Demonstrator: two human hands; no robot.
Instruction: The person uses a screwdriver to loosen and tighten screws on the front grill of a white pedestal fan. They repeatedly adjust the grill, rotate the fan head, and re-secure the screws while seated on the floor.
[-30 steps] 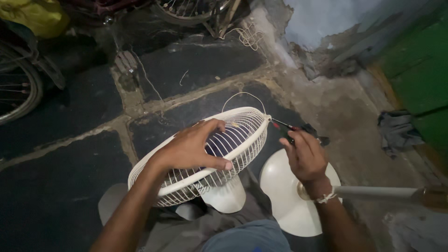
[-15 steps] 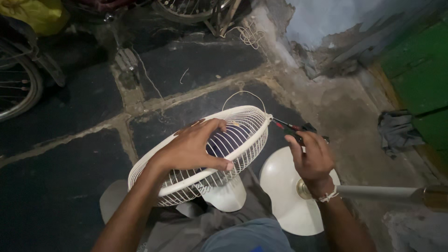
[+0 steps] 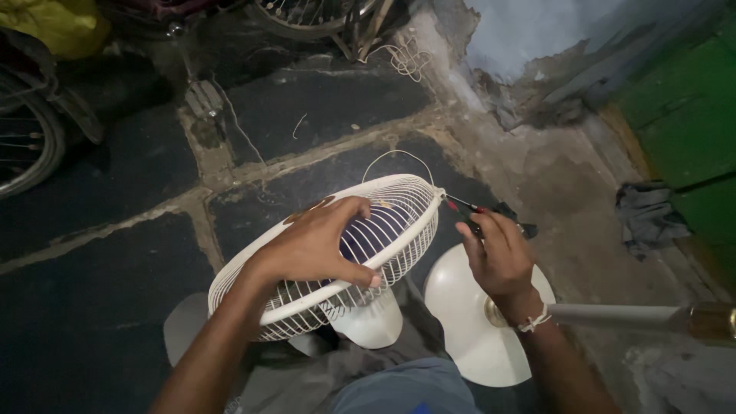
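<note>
Below — one fan guard (image 3: 399, 201), two hands (image 3: 318, 245) (image 3: 498, 257).

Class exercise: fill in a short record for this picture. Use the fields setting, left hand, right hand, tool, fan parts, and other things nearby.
setting: dark stone floor with pale joints, seen from above
left hand: left hand spread flat on the white fan cage
right hand: right hand closed on a screwdriver
tool: tip at the cage's rim, right side
fan parts: round white base with a pale pole lying beside the cage
other things nearby: bicycle wheel, grey rag, green wall
</note>
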